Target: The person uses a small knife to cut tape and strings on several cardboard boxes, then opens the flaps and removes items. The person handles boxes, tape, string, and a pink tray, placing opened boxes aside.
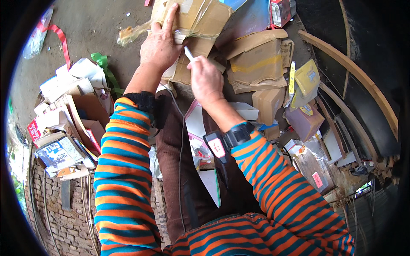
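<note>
A brown cardboard box [198, 19] with clear tape over it lies at the top of the view. My left hand [160, 49] rests on its near side, fingers stretched out over the cardboard. Just to the right, my right hand [206, 79] is closed around a knife [188, 53]. The pale blade points up and left at the box's near flap, close to my left thumb. Whether the tip touches the cardboard I cannot tell. Loose clear tape [132, 34] trails off the box's left side.
A flattened carton with yellow tape [256, 64] lies right of the box, beside a smaller carton [268, 101] and a yellow package [306, 81]. On the left stands a box [90, 109] heaped with paper and cardboard. Red ribbon [64, 45] lies on the floor. A cable [183, 141] hangs before my legs.
</note>
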A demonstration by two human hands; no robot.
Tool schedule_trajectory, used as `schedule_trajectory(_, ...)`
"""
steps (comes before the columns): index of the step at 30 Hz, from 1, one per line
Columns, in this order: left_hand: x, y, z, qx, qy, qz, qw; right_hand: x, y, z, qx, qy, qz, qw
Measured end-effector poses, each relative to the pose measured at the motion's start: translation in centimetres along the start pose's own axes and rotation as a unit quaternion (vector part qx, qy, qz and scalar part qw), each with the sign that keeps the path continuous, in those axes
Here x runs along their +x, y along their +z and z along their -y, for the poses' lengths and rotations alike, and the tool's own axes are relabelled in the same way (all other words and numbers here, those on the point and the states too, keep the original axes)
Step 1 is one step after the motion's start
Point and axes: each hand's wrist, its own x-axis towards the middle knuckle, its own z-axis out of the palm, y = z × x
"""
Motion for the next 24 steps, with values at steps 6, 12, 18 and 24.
schedule_trajectory(6, 0.3, 1.6, 1.3, -0.077, -0.015, -0.049, 0.996, 5.8, -7.5, 0.2, -0.111, -0.080, -0.061, 0.989)
schedule_trajectory(12, 0.5, 2.5, 0.9, -0.082, -0.044, -0.057, 0.994, 10.7, -10.9, 2.3, -0.347, -0.178, -0.050, 0.919)
schedule_trajectory(18, 0.7, 2.8, 1.2, -0.115, -0.059, -0.046, 0.991, 11.8, -9.8, 3.3, -0.411, -0.236, 0.057, 0.879)
schedule_trajectory(24, 0.9, 3.4, 2.0, -0.118, -0.044, -0.071, 0.990, 11.7, -9.6, 3.6, -0.431, -0.344, 0.118, 0.826)
